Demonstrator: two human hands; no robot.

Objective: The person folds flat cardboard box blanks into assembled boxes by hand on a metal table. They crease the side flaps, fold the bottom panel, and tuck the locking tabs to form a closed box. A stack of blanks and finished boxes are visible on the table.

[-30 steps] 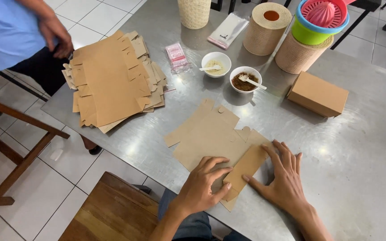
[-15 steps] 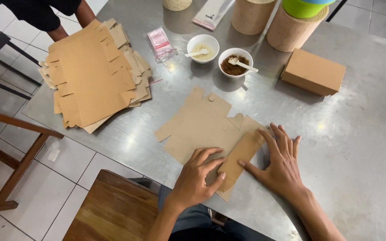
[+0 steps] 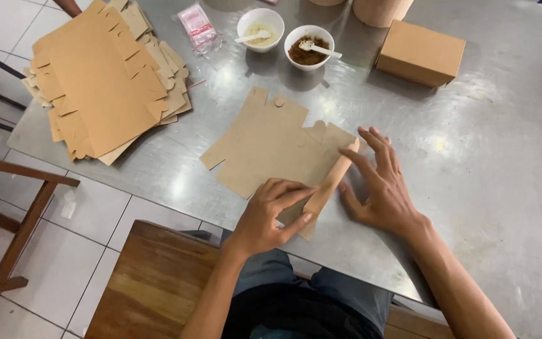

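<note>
A small food-packing workspace is suggested — perhaps the back of a food stall or shop, though the exact kind cannot be told. A stainless-steel table is set on a white tiled floor, with wooden furniture drawn up to it. A thick stack of flat brown carton blanks is laid at one end, and a finished cardboard box is seen near two white bowls of food with spoons — beside them, small clear packets.
</note>
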